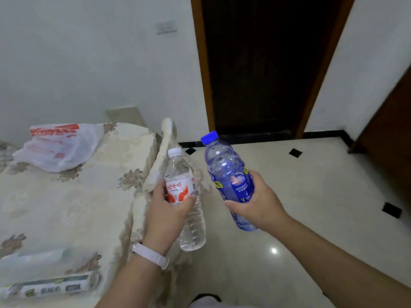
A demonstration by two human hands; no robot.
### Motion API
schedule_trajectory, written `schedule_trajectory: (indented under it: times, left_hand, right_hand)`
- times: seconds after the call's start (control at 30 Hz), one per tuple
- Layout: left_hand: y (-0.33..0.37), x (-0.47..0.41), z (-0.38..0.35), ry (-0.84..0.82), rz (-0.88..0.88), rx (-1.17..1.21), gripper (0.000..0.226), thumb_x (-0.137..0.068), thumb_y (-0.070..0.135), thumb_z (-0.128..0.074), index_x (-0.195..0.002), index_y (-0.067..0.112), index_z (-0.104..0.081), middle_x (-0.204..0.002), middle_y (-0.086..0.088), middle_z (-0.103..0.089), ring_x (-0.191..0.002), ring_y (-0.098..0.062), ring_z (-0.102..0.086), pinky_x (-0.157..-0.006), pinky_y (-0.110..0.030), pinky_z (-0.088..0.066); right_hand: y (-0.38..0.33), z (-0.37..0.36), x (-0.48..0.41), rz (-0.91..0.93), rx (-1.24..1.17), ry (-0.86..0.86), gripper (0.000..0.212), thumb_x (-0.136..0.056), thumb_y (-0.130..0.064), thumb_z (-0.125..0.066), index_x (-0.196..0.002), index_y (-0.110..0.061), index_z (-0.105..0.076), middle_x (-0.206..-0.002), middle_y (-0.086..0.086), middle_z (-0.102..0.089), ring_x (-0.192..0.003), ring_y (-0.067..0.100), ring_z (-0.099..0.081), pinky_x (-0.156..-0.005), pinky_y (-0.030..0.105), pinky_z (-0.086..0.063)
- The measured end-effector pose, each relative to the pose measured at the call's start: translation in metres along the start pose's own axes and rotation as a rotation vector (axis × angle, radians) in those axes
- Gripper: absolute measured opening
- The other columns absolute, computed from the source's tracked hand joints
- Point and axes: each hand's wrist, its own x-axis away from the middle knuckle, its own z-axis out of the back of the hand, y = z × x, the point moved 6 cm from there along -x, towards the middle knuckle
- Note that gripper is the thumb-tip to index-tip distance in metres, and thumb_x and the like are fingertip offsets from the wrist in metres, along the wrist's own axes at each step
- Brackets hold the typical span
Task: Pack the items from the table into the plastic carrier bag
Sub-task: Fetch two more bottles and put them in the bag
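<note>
White carrier bag: the thin white plastic carrier bag with red print (57, 147) lies slumped on the far part of the worktop (66, 203), which is draped in a cream floral cloth. Its mouth cannot be made out from here, and nothing can be seen inside it.
Left hand: the left hand (165, 215), a pale strap at its wrist, has its fingers (189, 200) wrapped around the label of a clear plastic water bottle with a white cap and red-and-white label (184, 196), held tilted in the air just off the worktop's near corner.
Right hand: the right hand (259, 201) has its fingers closed around the lower half of a blue translucent plastic bottle with a blue cap (226, 176), also in the air, over the glossy tiled floor.
Bottles and bag: both bottles are near each other but apart, and well away from the bag.
Left on the worktop: a long printed roll-shaped packet (51, 286) lies at the near edge, with another blurred flat item just behind it.
Progress: early, by my judgement. Two items are in hand but not packed; at least the roll waits; the bag probably needs opening first.
</note>
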Motion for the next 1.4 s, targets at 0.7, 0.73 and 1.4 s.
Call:
schedule_trajectory:
  times: [0.7, 0.73, 1.4]
  left_hand:
    - [0.032, -0.37, -0.159, -0.268, -0.029, 0.11, 0.049, -0.078, 0.016, -0.079, -0.114, 0.031, -0.05, -0.098, 0.011, -0.065, -0.077, 0.001, -0.066, -0.056, -0.011, -0.049]
    - [0.035, -0.383, -0.16, -0.257, -0.04, 0.102, 0.049, -0.077, 0.016, -0.079, -0.113, 0.031, -0.051, -0.096, 0.011, -0.065, -0.075, 0.004, -0.065, -0.056, -0.009, -0.048]
    - [0.057, -0.655, -0.197, 0.113, 0.065, 0.024, 0.045, -0.073, 0.01, -0.083, -0.11, 0.022, -0.06, -0.091, 0.002, -0.073, -0.075, -0.012, -0.069, -0.07, -0.029, -0.057]
  right_hand:
    - [-0.007, 0.023, -0.338, -0.151, 0.107, 0.156, 0.085, -0.064, -0.043, -0.087, -0.129, -0.041, -0.034, -0.106, -0.025, -0.051, -0.093, -0.004, -0.055, -0.078, 0.019, -0.047]
    - [-0.009, 0.021, -0.349, -0.15, 0.095, 0.158, 0.084, -0.064, -0.043, -0.087, -0.129, -0.041, -0.034, -0.106, -0.026, -0.052, -0.093, -0.005, -0.055, -0.077, 0.018, -0.047]
    - [-0.031, -0.025, -0.709, 0.041, -0.017, -0.166, 0.086, -0.06, -0.046, -0.089, -0.13, -0.039, -0.039, -0.109, -0.022, -0.057, -0.096, -0.001, -0.06, -0.076, 0.021, -0.052]
